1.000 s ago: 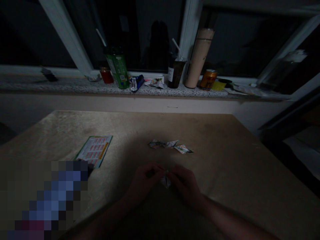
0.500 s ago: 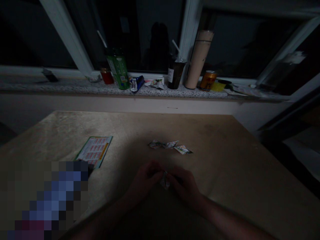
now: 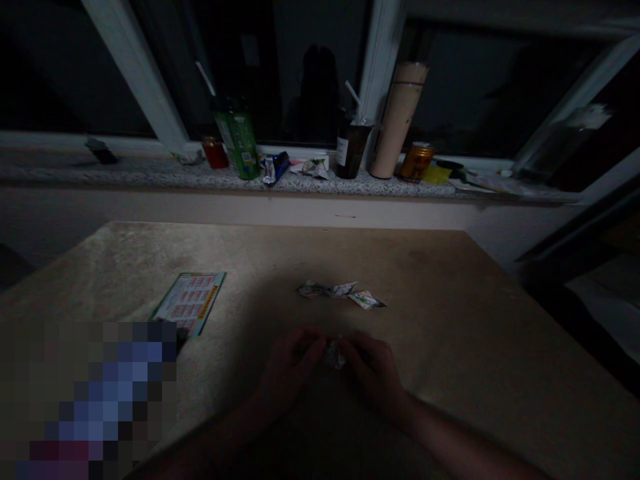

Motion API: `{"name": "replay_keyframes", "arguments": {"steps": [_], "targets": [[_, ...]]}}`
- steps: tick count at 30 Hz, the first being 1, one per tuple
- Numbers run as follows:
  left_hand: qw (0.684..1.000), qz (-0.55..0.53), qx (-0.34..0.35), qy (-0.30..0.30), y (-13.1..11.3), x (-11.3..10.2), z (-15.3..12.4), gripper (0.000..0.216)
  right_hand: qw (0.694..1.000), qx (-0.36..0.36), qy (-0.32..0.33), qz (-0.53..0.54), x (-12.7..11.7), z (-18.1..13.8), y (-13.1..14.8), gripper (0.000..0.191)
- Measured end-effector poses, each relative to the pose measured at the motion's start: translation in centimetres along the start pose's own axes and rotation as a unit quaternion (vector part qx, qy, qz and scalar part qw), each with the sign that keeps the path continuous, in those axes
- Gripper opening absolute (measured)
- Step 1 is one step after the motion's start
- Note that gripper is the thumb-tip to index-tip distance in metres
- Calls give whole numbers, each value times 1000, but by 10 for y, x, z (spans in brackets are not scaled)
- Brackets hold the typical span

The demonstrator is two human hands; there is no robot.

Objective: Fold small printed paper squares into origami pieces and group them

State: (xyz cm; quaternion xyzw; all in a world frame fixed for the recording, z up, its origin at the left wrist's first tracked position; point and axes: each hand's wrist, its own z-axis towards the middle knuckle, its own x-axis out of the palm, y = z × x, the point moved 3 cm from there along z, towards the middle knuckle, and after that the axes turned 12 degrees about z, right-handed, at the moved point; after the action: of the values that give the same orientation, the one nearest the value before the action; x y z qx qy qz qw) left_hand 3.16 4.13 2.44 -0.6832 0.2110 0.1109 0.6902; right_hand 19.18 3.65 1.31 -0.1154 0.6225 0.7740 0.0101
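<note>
Between my fingertips at the near middle of the table is a small folded piece of printed paper [image 3: 335, 355], dim in the shadow. My left hand [image 3: 295, 357] pinches its left side with thumb and fingers. On the other side my right hand [image 3: 373, 363] grips it the same way. Just beyond my hands, several folded paper pieces [image 3: 367, 299] of the same printed look lie in a short row on the table [image 3: 430, 267]. The exact folds of the held piece are too dark to make out.
A printed card [image 3: 193, 297] lies at the left, beside a blurred-out patch. Along the granite sill [image 3: 300, 183] stand a green bottle [image 3: 240, 143], a dark cup with a straw [image 3: 351, 150], a pink flask [image 3: 400, 120] and an orange can [image 3: 417, 162].
My hands have moved slightly apart, and more of the folded paper shows between them, turned a little. The row of paper pieces stays where it was.
</note>
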Motion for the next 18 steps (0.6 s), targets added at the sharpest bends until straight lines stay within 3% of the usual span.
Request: {"name": "replay_keyframes", "arguments": {"steps": [6,18], "targets": [[998,47,-33,24,-2,4,-6,40,1000,10,-27,-5,-1,1,0,26],[993,36,-92,-66,5,1,-2,38,998,39,-43,19,-1,3,-3,25]]}}
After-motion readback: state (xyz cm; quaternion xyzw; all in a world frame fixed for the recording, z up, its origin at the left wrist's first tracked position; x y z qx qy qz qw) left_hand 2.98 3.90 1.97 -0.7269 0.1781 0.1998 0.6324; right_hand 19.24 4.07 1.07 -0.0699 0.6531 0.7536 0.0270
